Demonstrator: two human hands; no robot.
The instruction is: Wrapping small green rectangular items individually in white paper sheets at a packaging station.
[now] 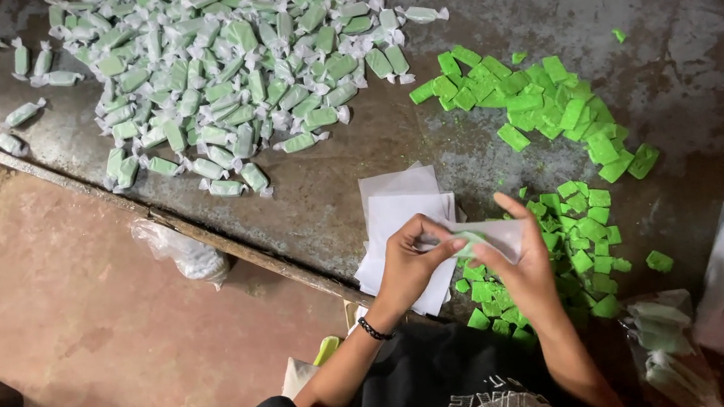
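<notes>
Holding a green sweet [474, 242] in a white wrapper [497, 235], both hands meet just in front of the paper stack [395, 213] on the worktop [356, 154]. Left hand [408, 267] fingers pinch the wrapper's end; right hand [526, 262] fingers grasp the other side. Unwrapped green pieces [573, 233] lie right of the stack; the wrapped pile [225, 64] lies well beyond it, to the left.

Person seen from above: black short-sleeved top, pale angular print across the chest. Both forearms bare. Left hand [408, 267], nearer the stack of white paper sheets [395, 213], has a dark beaded bracelet [374, 330] at the wrist. Right hand [521, 258], farther from the stack, wears nothing.
</notes>
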